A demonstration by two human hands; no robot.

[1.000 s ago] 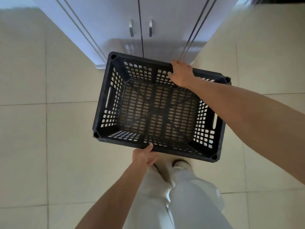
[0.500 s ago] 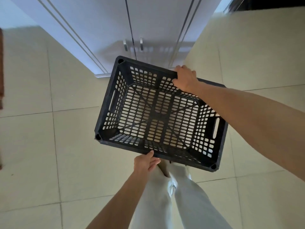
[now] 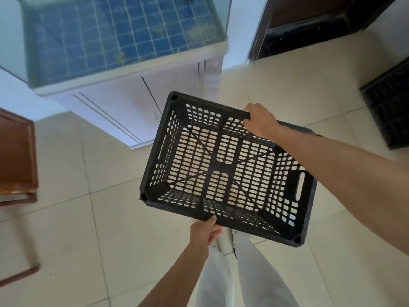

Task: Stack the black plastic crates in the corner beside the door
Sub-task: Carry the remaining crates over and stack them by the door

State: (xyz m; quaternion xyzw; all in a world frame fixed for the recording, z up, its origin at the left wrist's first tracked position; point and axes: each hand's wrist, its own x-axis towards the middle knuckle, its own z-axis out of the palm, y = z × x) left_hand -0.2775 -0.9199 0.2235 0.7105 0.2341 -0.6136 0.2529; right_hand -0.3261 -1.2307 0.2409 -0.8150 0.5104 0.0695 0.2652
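I carry an empty black perforated plastic crate (image 3: pixel 223 171) in the air above the tiled floor, tilted a little. My left hand (image 3: pixel 204 232) grips its near long rim from below. My right hand (image 3: pixel 260 120) is closed over the far long rim. Another black crate (image 3: pixel 389 107) rests on the floor at the right edge, close to a dark wooden door (image 3: pixel 309 23) at the top right. My white trouser legs show under the held crate.
A white cabinet (image 3: pixel 132 103) bearing a glass tank with a blue tiled bottom (image 3: pixel 115 38) stands ahead on the left. A brown wooden piece of furniture (image 3: pixel 15 156) sits at the left edge. Pale floor tiles (image 3: pixel 287 85) lie between cabinet and door.
The view has swung up and to the right: the tank top, the dark door and the second crate have come into sight. Both hands keep their grip on the carried crate.
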